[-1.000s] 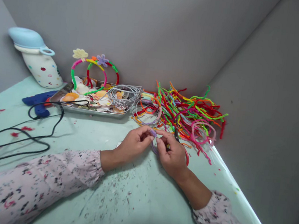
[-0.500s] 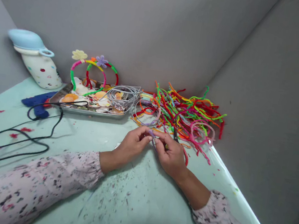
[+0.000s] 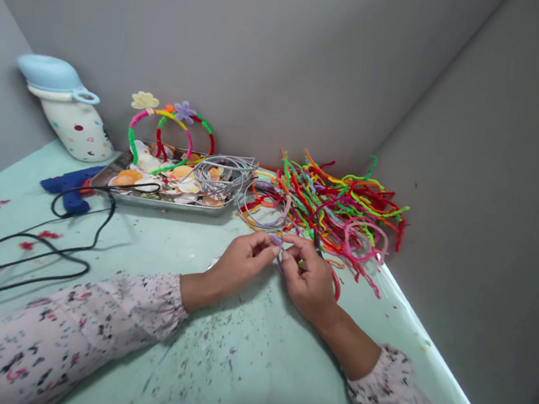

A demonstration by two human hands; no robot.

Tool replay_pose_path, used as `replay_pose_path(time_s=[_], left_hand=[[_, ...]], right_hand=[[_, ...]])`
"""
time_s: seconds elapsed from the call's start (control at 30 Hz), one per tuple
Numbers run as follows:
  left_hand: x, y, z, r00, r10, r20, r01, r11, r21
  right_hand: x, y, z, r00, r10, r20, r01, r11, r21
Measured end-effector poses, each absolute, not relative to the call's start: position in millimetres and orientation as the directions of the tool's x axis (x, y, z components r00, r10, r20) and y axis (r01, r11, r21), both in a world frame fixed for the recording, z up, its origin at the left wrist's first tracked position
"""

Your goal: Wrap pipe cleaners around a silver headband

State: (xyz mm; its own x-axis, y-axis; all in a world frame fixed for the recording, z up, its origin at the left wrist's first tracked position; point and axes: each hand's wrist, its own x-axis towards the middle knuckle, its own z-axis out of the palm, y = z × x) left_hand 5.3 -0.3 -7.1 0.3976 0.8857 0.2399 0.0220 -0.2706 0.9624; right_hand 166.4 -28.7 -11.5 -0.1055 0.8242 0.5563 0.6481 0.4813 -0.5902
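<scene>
Just in front of the pile, my left hand (image 3: 240, 257) and my right hand (image 3: 313, 278) meet with their fingertips pinched. Between them is a short length of purple pipe cleaner (image 3: 276, 240); a thin strand runs down from it between the thumbs. Most of the piece is hidden by the fingers. Beside my right hand lies a pair of scissors with a red handle (image 3: 336, 284), partly covered by that hand. Behind the fingertips rest grey wire rings (image 3: 261, 223) and a heap of coloured pipe cleaners (image 3: 343, 201).
A metal tray (image 3: 171, 206) of seashells holds a wire coil (image 3: 224, 173) and two wrapped hoops (image 3: 134, 121) with flowers. To the left are a blue glue gun (image 3: 72, 187), its black cord (image 3: 29, 235) and a blue-lidded cup (image 3: 70, 122). Walls close off the back and right.
The fingers of both hands have shifted slightly on the purple pipe cleaner, and a little more of it shows at the left fingertips. Nothing else has moved.
</scene>
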Motion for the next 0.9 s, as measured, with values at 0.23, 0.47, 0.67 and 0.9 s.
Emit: replay_pose_path(time_s=[0.23, 0.47, 0.67, 0.9], left_hand=[[4.9, -1.7, -3.4, 0.391, 0.903, 0.176, 0.010, -0.195, 0.981], [4.4, -1.5, -3.5, 0.380, 0.910, 0.165, 0.036, -0.193, 0.981], [4.7, -0.8, -4.4, 0.382, 0.909, 0.169, 0.039, -0.198, 0.979], [4.7, 1.4, -8.5, 0.379, 0.906, 0.191, 0.051, -0.226, 0.973]], right_hand=[[166.4, -29.4, -11.6, -0.166, 0.834, 0.526, 0.620, 0.503, -0.602], [165.4, -30.8, -8.7, -0.201, 0.837, 0.508, 0.617, 0.511, -0.599], [165.6, -30.7, -10.1, -0.216, 0.838, 0.502, 0.609, 0.517, -0.601], [165.2, -30.5, -10.3, -0.229, 0.835, 0.500, 0.610, 0.523, -0.595]])
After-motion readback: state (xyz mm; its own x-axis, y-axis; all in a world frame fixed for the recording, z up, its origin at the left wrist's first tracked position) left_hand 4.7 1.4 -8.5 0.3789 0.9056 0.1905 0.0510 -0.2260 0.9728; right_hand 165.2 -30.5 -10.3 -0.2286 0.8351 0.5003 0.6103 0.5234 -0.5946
